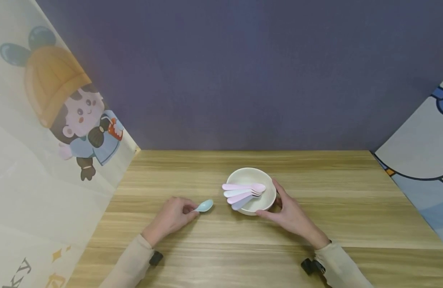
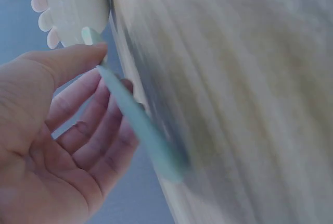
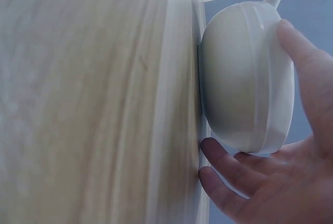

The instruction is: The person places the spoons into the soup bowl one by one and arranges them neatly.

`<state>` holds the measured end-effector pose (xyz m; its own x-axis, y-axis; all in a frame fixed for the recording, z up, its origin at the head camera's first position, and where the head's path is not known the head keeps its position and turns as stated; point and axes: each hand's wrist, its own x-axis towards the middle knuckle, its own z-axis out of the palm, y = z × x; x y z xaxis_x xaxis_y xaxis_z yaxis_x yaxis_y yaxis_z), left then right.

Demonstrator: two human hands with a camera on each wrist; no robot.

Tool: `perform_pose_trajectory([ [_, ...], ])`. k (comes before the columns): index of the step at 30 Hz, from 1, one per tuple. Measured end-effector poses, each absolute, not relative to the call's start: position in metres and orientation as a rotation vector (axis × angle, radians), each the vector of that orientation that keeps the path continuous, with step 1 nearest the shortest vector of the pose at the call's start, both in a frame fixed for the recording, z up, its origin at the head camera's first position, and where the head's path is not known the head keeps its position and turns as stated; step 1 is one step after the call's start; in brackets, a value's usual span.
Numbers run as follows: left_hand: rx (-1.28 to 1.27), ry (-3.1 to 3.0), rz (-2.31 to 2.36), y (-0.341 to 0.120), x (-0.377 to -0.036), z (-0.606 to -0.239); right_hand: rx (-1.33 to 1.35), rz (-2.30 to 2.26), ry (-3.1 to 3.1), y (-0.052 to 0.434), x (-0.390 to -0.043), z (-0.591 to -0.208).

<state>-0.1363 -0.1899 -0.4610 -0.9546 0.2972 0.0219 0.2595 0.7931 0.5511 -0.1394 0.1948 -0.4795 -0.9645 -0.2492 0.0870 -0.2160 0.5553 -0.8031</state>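
Observation:
My left hand [image 1: 173, 217] pinches a mint-green spoon [image 1: 205, 206] between thumb and fingers, just above the tabletop. The spoon's rounded head points right, toward a white bowl [image 1: 247, 175]. In the left wrist view its long part [image 2: 139, 117] slants past the open palm. The bowl stands upright on the table. My right hand [image 1: 292, 215] holds it from the right, the thumb at the near rim and the fingers around the far side. Several pastel spoons [image 1: 239, 197], pink, whitish and lavender, lie fanned in the bowl, their handles sticking out over its left rim.
The wood-grain table [image 1: 221, 256] meets a dark blue-grey panel [image 1: 243, 80] at its back edge. A wall with a cartoon figure [image 1: 81, 112] borders the left side. Another printed wall [image 1: 419, 148] stands on the right.

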Motion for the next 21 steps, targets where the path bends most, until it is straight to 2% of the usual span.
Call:
perform_pose_trajectory([
  [21, 0.551, 2.932, 0.931, -0.1916, -0.1410, -0.4576, -0.401, -1.415, 2.741, 0.1944, -0.1389, -0.4788],
])
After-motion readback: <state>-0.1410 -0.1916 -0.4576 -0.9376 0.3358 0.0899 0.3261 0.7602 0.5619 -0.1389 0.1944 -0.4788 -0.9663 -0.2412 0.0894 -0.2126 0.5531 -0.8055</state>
